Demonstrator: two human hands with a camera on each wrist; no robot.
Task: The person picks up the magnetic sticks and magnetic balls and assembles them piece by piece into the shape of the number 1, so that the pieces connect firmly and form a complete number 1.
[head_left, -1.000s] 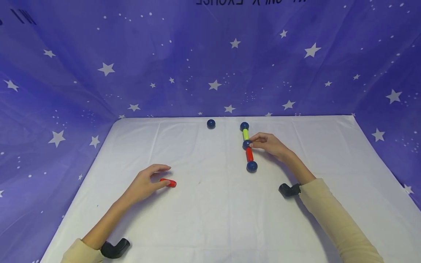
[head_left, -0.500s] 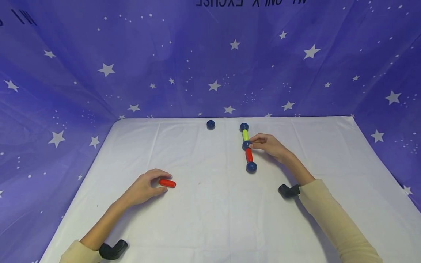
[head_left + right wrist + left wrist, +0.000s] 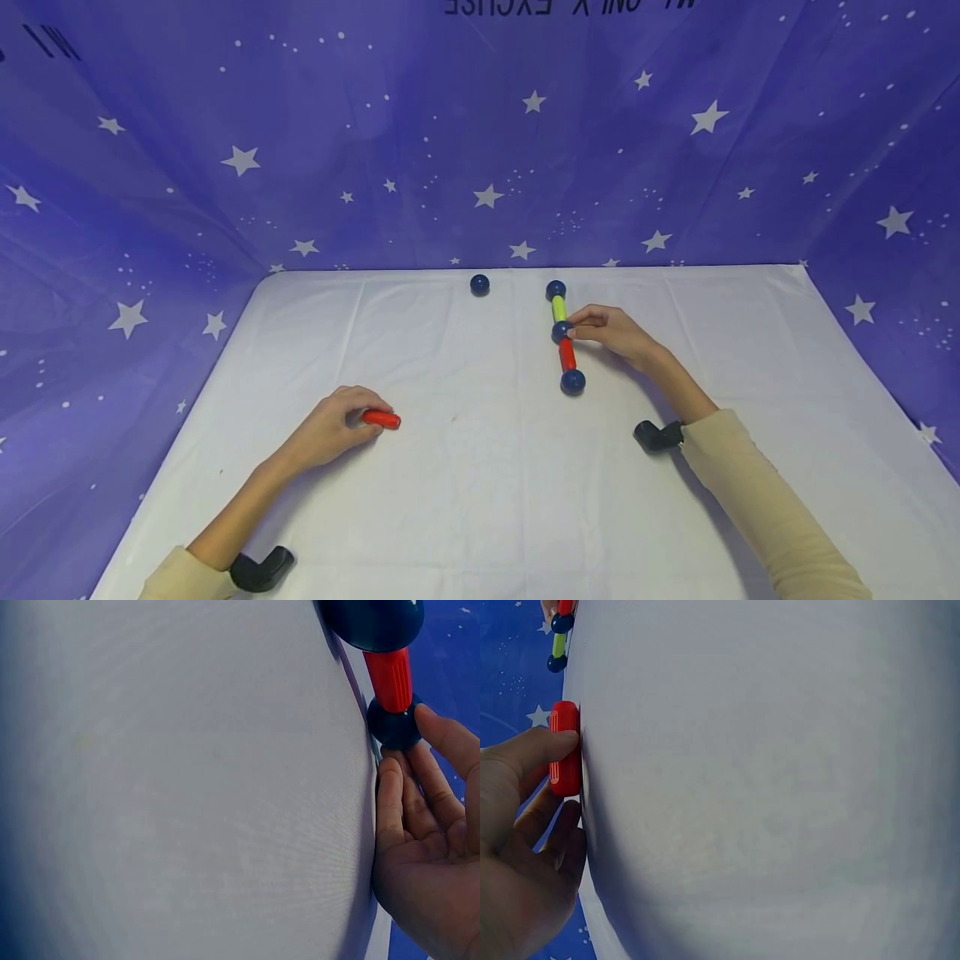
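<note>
In the left wrist view, my left hand (image 3: 525, 825) has its thumb laid on a short red rod (image 3: 565, 769), fingers on the far side. The head view has the same hand (image 3: 330, 425) pinching that rod at the table's left. My right hand (image 3: 615, 332) pinches the middle blue ball (image 3: 561, 332) of a straight chain. A yellow-green rod (image 3: 559, 309) runs from that ball to a far blue ball (image 3: 556, 290). Another red rod (image 3: 567, 356) joins it to a near blue ball (image 3: 573, 382), which looms large at the top of the right wrist view.
A loose blue ball (image 3: 480, 285) lies near the back edge of the white-covered table (image 3: 465, 500), left of the chain. Behind and beside the table hangs a purple cloth (image 3: 420, 125) with white stars. Black curved pieces (image 3: 658, 436) sit at both wrists.
My left hand's raised fingers have come down and the thumb has shifted, closing the gap around the red rod. The right hand and the chain have stayed in place.
</note>
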